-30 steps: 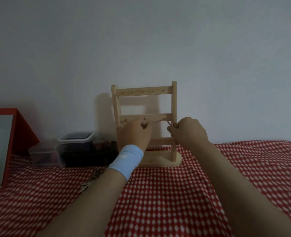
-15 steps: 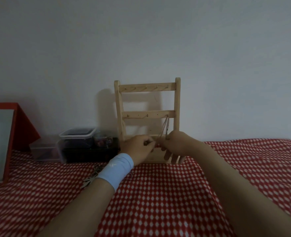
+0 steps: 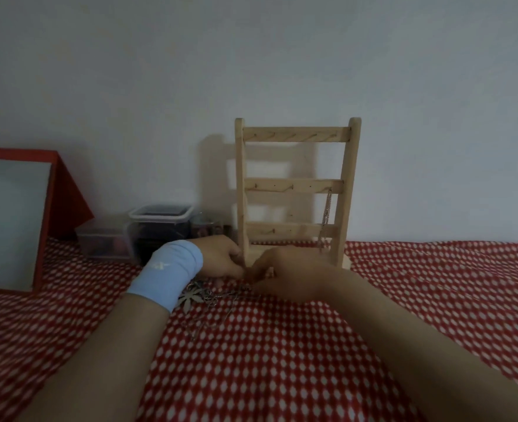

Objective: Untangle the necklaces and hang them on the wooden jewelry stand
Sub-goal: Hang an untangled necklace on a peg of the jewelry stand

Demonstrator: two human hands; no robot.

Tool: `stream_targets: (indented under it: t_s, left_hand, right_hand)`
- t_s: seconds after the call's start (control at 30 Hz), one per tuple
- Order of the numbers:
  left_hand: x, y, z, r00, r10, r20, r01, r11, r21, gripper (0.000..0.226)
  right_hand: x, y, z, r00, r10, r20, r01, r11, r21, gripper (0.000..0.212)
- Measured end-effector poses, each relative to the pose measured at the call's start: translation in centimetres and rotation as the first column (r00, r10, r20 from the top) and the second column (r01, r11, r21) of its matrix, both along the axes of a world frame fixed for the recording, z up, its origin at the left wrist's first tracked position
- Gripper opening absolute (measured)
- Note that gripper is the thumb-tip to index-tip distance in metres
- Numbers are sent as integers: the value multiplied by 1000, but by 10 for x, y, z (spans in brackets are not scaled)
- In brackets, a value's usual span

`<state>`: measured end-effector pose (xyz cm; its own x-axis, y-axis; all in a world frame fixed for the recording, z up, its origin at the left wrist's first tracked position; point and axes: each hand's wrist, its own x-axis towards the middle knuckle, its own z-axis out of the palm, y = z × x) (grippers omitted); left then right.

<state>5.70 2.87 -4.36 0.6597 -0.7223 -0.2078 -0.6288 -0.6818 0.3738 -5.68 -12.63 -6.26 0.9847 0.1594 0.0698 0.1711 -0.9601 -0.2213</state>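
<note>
The wooden jewelry stand (image 3: 295,185) stands upright against the wall on the red checked cloth. A thin silver necklace (image 3: 327,217) hangs from the rightmost hook of its middle bar, down past the lowest bar. A tangle of silver necklaces (image 3: 209,296) with a flower pendant lies on the cloth in front of the stand's left post. My left hand (image 3: 221,258), with a light blue wristband, and my right hand (image 3: 285,269) sit low on the cloth before the stand's base. Their curled fingertips meet at the far end of the tangle and pinch a chain there; blur hides the detail.
Clear plastic containers (image 3: 160,229) with dark contents sit left of the stand against the wall. A red-framed mirror (image 3: 11,220) leans at the far left. The red checked cloth (image 3: 282,360) covers the whole surface.
Both hands came down from the stand's middle bar to the cloth by the tangle. The silver necklace now hangs free on the middle bar's right hook.
</note>
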Motion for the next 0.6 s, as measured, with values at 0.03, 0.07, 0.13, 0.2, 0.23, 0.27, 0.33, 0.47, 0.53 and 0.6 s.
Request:
stream_targets:
  t_s: [0.03,0.07,0.13,0.2,0.23,0.27,0.33,0.47,0.53,0.6]
  left_hand:
    - [1,0,-2,1000,3,2,-3,1000,27,21]
    - [1,0,-3,1000,9,0,-9,999,48,21]
    - [-1,0,-5,1000,21,-23,-19,997,79,22]
    - [-6,1,-3,998,35,-52,-28,992,123,30]
    - [-9,0,-2,997,39,-63,-28,987,157,36]
    - [-12,-1,-2,997,39,-63,-26,979,202,42]
    - [-19,-6,-1,1000,12,-9,-9,954,298,51]
    - [-33,-18,0,994,28,106,-69,910,409,55]
    - [-35,-20,1,992,68,104,-108,887,449,46]
    - [-32,-18,1,990,130,56,-141,876,461,44]
  right_hand:
    - [2,2,-5,1000,3,-8,-4,999,-47,29]
    - [4,3,-11,1000,5,-20,-7,998,-70,31]
    - [5,5,-17,1000,-9,-22,8,999,-47,29]
    - [5,6,-18,999,-48,-6,48,998,-42,25]
    - [5,5,-18,997,-74,-4,74,996,-56,24]
    - [5,4,-17,995,-102,-1,102,992,-70,25]
    - [5,2,-14,987,-161,15,161,982,-99,29]
    - [3,-7,-11,983,-183,33,185,965,-185,22]
    - [4,-11,-12,983,-184,19,185,972,-142,16]
    - [5,-13,-13,982,-186,23,188,979,-75,9]
